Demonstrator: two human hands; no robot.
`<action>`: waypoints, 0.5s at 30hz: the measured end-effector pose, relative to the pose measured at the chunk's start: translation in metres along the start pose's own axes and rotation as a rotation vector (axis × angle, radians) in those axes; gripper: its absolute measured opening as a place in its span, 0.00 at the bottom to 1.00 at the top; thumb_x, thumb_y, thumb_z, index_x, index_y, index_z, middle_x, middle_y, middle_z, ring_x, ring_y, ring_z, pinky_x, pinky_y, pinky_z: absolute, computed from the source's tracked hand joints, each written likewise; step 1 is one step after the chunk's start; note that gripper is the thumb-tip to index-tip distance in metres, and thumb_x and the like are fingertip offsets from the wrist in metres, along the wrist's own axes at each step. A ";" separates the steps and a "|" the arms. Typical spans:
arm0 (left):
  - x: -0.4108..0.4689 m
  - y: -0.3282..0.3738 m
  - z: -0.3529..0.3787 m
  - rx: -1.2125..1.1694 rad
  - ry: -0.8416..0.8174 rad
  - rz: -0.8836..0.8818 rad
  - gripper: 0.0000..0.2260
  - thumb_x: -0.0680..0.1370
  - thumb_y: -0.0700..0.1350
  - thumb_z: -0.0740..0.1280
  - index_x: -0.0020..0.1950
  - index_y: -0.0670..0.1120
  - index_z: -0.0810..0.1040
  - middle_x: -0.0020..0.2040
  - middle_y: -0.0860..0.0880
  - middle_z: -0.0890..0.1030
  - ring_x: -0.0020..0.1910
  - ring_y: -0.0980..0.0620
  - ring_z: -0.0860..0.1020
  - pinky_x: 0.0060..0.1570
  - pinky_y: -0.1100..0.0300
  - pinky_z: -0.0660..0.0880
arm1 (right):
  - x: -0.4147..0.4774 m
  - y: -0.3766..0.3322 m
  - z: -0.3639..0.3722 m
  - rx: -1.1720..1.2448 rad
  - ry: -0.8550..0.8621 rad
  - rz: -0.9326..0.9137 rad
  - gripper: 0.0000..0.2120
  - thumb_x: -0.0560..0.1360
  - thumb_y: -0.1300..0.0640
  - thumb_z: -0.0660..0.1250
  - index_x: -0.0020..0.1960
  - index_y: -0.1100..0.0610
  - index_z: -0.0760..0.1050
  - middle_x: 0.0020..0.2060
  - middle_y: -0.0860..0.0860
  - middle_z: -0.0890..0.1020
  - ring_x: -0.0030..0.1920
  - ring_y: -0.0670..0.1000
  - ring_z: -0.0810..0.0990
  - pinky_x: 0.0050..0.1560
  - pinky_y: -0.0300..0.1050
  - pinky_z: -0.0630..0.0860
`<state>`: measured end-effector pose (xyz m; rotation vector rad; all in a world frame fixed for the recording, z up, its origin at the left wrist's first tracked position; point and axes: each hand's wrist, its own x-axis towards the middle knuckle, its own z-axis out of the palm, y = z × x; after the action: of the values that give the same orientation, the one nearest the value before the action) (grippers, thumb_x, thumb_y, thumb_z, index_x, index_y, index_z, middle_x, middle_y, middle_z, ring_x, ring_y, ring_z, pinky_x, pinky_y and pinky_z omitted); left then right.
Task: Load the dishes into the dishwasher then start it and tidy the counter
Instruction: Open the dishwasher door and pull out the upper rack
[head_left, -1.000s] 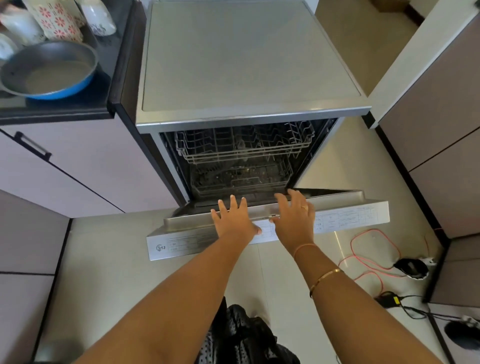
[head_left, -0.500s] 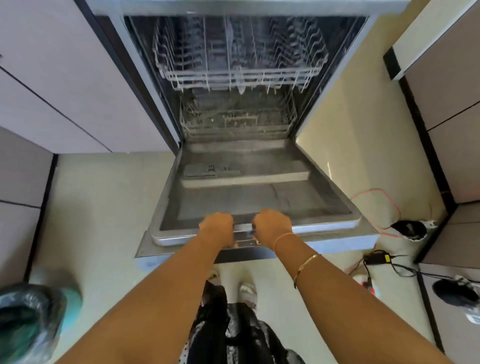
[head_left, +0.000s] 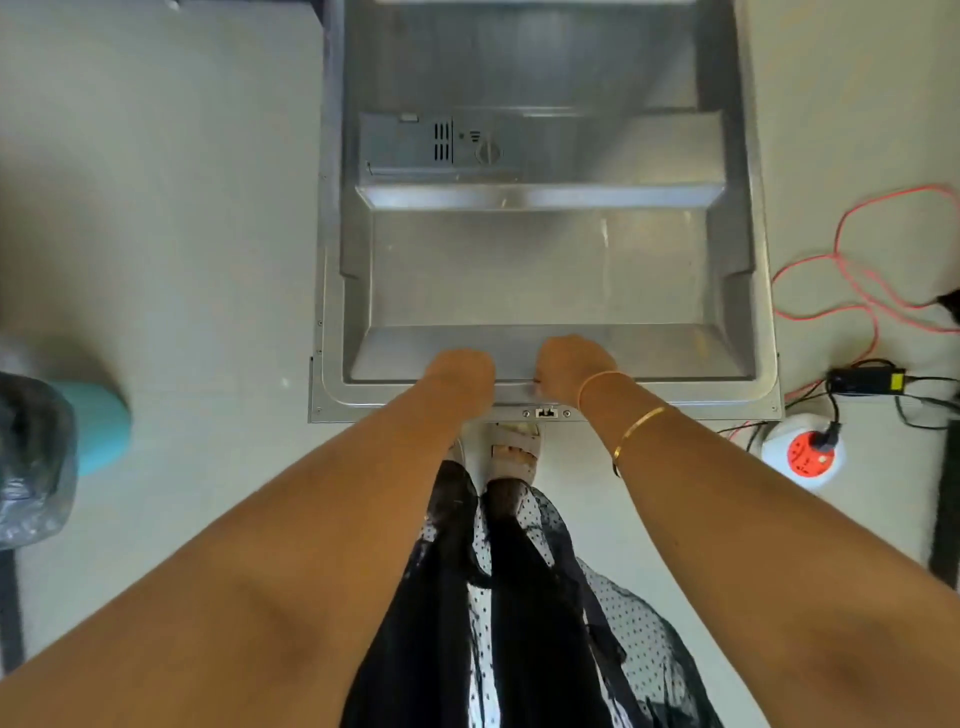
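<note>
The dishwasher door (head_left: 540, 270) lies folded down flat, its steel inner face up, with the detergent compartment (head_left: 441, 145) near the hinge side. My left hand (head_left: 460, 369) and my right hand (head_left: 574, 364) sit side by side on the door's near edge, fingers curled over it and gripping. The racks and the dishes are out of view.
A teal bin with a dark plastic liner (head_left: 47, 431) stands on the floor at the left. Red cable loops (head_left: 852, 270), a black adapter (head_left: 865, 382) and a white and red extension socket (head_left: 805, 454) lie on the floor at the right. My sandalled feet (head_left: 511, 447) stand just under the door's edge.
The door has swung from nearly upright to fully flat with both hands on its edge. My view has tipped down, so the racks and counter have left the frame.
</note>
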<state>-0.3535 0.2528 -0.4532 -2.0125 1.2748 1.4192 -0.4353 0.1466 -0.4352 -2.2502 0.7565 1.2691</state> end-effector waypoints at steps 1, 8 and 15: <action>0.011 -0.001 0.007 0.004 -0.016 0.005 0.13 0.78 0.40 0.60 0.61 0.43 0.77 0.61 0.45 0.77 0.59 0.44 0.76 0.56 0.54 0.72 | 0.012 0.002 0.009 0.012 -0.021 0.011 0.11 0.76 0.59 0.63 0.56 0.60 0.77 0.54 0.58 0.81 0.55 0.59 0.79 0.49 0.46 0.74; 0.059 -0.005 0.050 -0.011 -0.101 0.021 0.20 0.78 0.38 0.58 0.71 0.40 0.64 0.68 0.42 0.69 0.64 0.44 0.72 0.59 0.55 0.70 | 0.059 0.002 0.066 -0.052 -0.123 0.015 0.17 0.77 0.60 0.61 0.65 0.61 0.70 0.64 0.57 0.67 0.63 0.61 0.69 0.60 0.52 0.71; 0.077 0.003 0.045 -0.045 -0.163 -0.057 0.13 0.78 0.37 0.60 0.61 0.38 0.73 0.61 0.41 0.74 0.60 0.43 0.74 0.62 0.51 0.69 | 0.081 -0.008 0.063 -0.034 -0.166 0.026 0.16 0.77 0.59 0.61 0.63 0.61 0.71 0.61 0.58 0.72 0.60 0.59 0.73 0.59 0.49 0.71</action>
<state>-0.3743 0.2481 -0.5397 -1.9018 1.1183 1.5620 -0.4351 0.1713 -0.5347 -2.1353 0.7102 1.4702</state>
